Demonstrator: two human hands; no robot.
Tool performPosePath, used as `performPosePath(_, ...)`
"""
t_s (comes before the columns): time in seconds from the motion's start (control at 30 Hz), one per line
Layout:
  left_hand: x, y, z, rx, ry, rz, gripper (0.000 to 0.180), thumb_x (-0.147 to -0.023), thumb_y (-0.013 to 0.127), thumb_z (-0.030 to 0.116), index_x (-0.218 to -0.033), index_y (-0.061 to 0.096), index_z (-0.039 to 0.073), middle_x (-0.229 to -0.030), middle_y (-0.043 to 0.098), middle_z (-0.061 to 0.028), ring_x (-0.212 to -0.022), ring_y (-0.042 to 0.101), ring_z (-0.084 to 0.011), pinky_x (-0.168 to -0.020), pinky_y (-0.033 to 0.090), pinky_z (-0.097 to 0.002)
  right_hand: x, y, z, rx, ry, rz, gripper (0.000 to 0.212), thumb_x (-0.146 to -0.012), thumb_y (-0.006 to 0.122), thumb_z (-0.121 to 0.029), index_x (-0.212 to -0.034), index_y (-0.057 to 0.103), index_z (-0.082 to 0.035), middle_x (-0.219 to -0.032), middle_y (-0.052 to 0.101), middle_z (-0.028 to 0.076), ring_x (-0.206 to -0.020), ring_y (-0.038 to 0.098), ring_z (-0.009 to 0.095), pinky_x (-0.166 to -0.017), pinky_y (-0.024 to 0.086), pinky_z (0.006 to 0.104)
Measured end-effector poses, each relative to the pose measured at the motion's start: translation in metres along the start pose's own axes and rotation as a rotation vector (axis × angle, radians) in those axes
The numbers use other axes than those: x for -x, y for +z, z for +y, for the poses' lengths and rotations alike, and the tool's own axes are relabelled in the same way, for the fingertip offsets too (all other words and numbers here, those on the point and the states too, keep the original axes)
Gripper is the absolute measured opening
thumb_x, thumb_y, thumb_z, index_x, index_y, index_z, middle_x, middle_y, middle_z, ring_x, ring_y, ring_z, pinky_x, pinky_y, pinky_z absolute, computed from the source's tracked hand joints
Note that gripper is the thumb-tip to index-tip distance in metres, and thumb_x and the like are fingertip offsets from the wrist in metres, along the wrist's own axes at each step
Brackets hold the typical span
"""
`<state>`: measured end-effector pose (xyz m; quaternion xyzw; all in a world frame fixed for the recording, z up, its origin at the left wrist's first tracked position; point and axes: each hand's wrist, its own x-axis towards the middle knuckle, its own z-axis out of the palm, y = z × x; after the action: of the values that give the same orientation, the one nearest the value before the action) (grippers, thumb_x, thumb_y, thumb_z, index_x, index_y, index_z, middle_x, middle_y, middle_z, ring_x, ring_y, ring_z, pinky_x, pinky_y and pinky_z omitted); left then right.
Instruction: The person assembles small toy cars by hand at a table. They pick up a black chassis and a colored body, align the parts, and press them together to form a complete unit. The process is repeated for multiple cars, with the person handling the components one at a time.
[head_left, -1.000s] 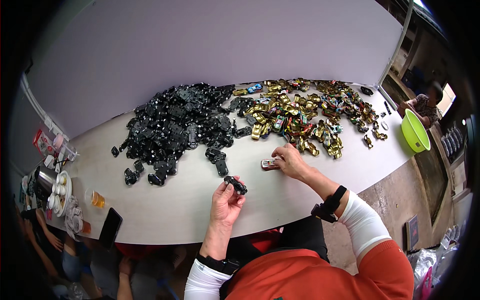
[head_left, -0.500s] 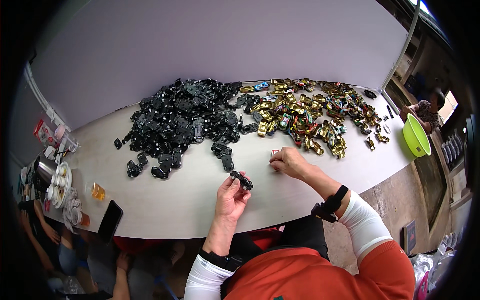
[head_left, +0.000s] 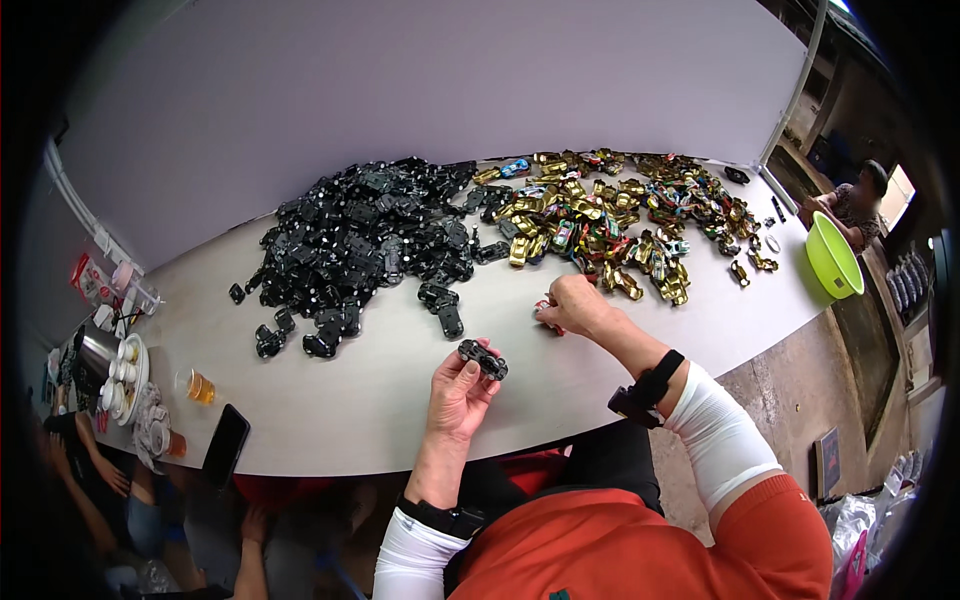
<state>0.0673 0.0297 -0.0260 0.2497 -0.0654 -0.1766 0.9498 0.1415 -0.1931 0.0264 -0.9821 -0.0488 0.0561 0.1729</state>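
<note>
Between thumb and fingers, my left hand (head_left: 460, 398) holds a black toy car chassis (head_left: 484, 360) above the front part of the table. My right hand (head_left: 582, 304) is closed on a small red and white toy car body (head_left: 546, 312), partly hidden by the fingers. Beyond the left hand rises a big heap of black chassis (head_left: 365, 225), with a few stray ones at its near edge. Just past the right hand spreads a pile of gold-edged, colourful car bodies (head_left: 585, 215), many lying with their gold insides up.
A lime green basin (head_left: 833, 255) stands at the table's right edge, with another person (head_left: 862, 205) behind it. At the left are a dark phone (head_left: 226, 444), a cup of amber drink (head_left: 200, 388) and a white tray (head_left: 137, 400) with cups. People sit at the lower left.
The black chassis has turned a little in my left hand, showing more of its hollow side. My right hand has shifted slightly, and more of the red and white body shows.
</note>
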Motion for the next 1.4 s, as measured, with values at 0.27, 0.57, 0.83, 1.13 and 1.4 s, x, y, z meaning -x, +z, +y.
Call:
performPosePath(0.27,0.021,0.012,0.006,-0.056,0.014,-0.044,0.036,-0.083,0.063,0.01,-0.114,0.052,-0.003,-0.101,0.061,-0.014,-0.08,0.061,-0.0157,-0.064,0.051,-0.0251,0.103,-0.001,-0.055,-1.221,-0.179,0.029,0.033,-0.085,0.064,-0.029,-0.096,0.047,-0.003,-0.073,0.053,0.001,-0.054,0.041,0.003,-0.045,0.034,0.018)
performPosePath(0.57,0.021,0.026,0.001,-0.179,0.054,-0.036,0.037,-0.082,0.063,0.009,-0.114,0.051,-0.004,-0.101,0.061,-0.0135,-0.081,0.062,-0.0153,-0.066,0.053,-0.0235,0.115,0.01,-0.059,-1.017,-0.379,0.262,0.022,-0.083,0.063,-0.009,-0.095,0.047,0.0,-0.069,0.051,0.001,-0.06,0.048,0.007,-0.052,0.041,0.0223)
performPosePath(0.83,0.023,0.03,-0.003,-0.224,0.04,-0.04,0.036,-0.08,0.065,0.006,-0.113,0.054,-0.003,-0.101,0.062,-0.0128,-0.082,0.061,-0.0161,-0.066,0.051,-0.0252,0.118,0.009,-0.057,-0.861,-0.424,0.314,0.025,-0.078,0.067,-0.004,-0.094,0.048,0.0,-0.067,0.049,0.004,-0.058,0.049,0.009,-0.052,0.041,0.0237)
performPosePath(1.13,0.028,0.039,-0.006,-0.332,0.123,-0.059,0.03,-0.074,0.069,0.0,-0.103,0.06,-0.003,-0.095,0.061,-0.0077,-0.082,0.06,-0.0153,-0.068,0.051,-0.0254,0.122,0.006,-0.062,-0.697,-0.505,0.341,0.03,-0.071,0.072,-0.006,-0.092,0.05,-0.001,-0.082,0.054,0.012,-0.07,0.056,0.024,-0.06,0.046,0.0328)
performPosePath(1.4,0.031,0.046,-0.002,-0.392,0.164,-0.119,0.032,-0.071,0.069,-0.005,-0.102,0.062,-0.002,-0.093,0.058,-0.0057,-0.086,0.059,-0.0148,-0.073,0.053,-0.025,0.125,-0.001,-0.065,-0.69,-0.625,0.344,0.041,-0.069,0.071,-0.002,-0.106,0.055,-0.01,-0.081,0.052,0.008,-0.069,0.056,0.024,-0.059,0.047,0.0339)
